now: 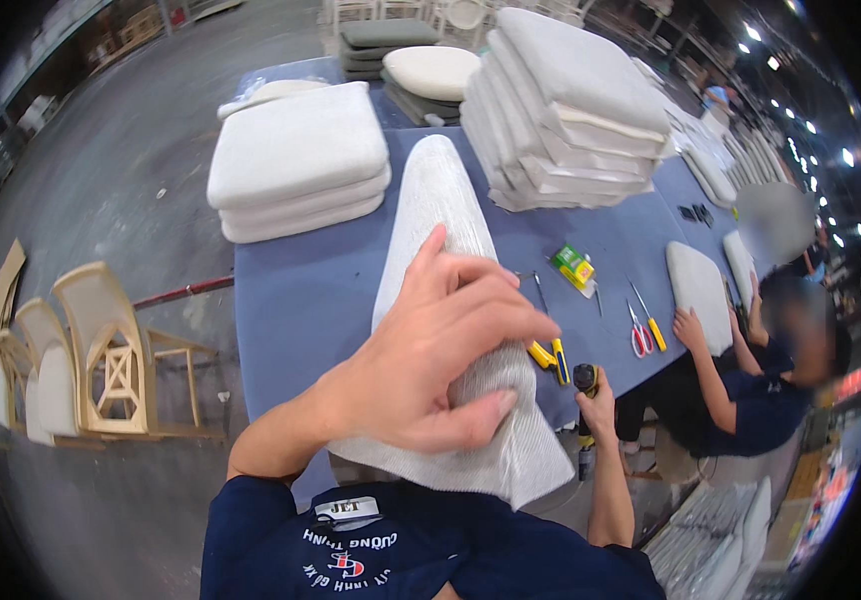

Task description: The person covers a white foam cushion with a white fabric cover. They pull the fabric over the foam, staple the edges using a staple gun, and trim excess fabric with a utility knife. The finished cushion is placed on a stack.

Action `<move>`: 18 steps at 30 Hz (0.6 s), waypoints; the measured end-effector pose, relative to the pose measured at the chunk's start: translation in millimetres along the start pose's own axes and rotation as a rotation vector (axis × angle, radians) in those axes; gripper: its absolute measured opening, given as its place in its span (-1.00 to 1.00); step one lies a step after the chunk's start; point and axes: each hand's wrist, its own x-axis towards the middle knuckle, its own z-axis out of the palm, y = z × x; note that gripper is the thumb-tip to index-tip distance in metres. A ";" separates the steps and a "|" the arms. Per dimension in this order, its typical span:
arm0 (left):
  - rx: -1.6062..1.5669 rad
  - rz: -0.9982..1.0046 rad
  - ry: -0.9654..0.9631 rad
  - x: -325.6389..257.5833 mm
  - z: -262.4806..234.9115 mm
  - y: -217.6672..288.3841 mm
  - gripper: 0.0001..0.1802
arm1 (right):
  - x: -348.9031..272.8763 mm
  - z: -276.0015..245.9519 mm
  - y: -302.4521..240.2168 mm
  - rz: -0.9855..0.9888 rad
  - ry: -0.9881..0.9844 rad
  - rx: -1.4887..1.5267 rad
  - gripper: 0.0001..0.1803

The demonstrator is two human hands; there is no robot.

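Note:
A seat cushion (441, 190) in pale, ribbed fabric stands tilted on the blue-covered table (301, 290) in front of me, its loose fabric edge (531, 465) hanging toward my body. Over its near part is my left hand (441, 340), open, with fingers spread and thumb apart; whether it touches the fabric is hard to tell. Low at the table's right edge, my right hand (599, 405) is closed around a black tool that looks like a staple gun (585, 378). Yellow-handled pliers (543, 356) and a yellow-and-blue screwdriver (562, 362) lie just right of the cushion.
White cushions are stacked at back left (296, 150) and higher at back right (571, 110). A green-and-yellow box (575, 268), red-handled scissors (641, 340) and a yellow screwdriver (657, 335) lie rightward. A co-worker (771, 410) handles another cushion (699, 290). Wooden chairs (101, 350) stand left.

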 end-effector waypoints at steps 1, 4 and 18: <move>-0.004 -0.022 -0.002 -8.2 -2.7 4.1 -0.39 | 3.6 9.4 7.6 0.006 -0.012 -0.016 -0.14; -0.022 -0.058 0.036 -30.0 -10.9 12.7 -0.42 | 28.4 37.9 48.5 0.064 -0.018 -0.128 -0.14; -0.037 -0.008 0.292 -69.4 -12.8 17.5 -0.60 | 98.4 58.3 -7.8 0.017 -0.072 -0.430 -0.09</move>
